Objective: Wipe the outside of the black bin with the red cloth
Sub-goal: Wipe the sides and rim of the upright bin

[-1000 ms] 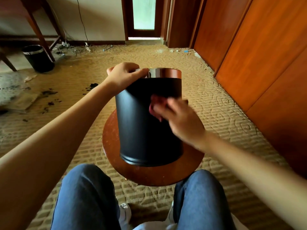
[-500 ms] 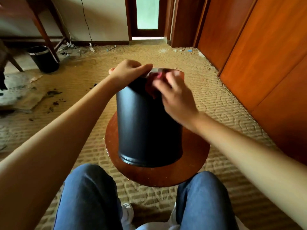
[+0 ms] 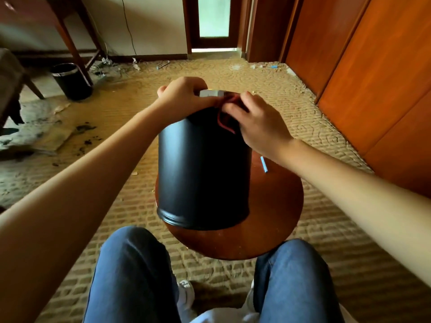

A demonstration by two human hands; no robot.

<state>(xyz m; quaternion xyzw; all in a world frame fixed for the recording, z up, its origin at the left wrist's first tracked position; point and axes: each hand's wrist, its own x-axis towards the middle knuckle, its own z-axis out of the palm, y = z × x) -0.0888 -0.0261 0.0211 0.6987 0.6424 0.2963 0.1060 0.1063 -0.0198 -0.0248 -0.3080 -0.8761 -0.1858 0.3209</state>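
Observation:
A black bin (image 3: 203,173) with a shiny metal rim stands on a small round wooden table (image 3: 275,220), tilted slightly toward me. My left hand (image 3: 184,94) grips the rim at the upper left. My right hand (image 3: 258,123) presses the red cloth (image 3: 227,115) against the bin's upper side just under the rim, fingers curled over the cloth. Most of the cloth is hidden under that hand.
A second black bin (image 3: 71,81) stands on the floor at the far left beside a wooden table leg (image 3: 74,50). A blue pen-like stick (image 3: 264,164) lies on the round table. Wooden wardrobe doors (image 3: 373,73) line the right. My knees (image 3: 133,271) sit below the table.
My right hand with the cloth has moved up the bin's side from the middle to just under the rim. The left hand has kept its grip on the rim.

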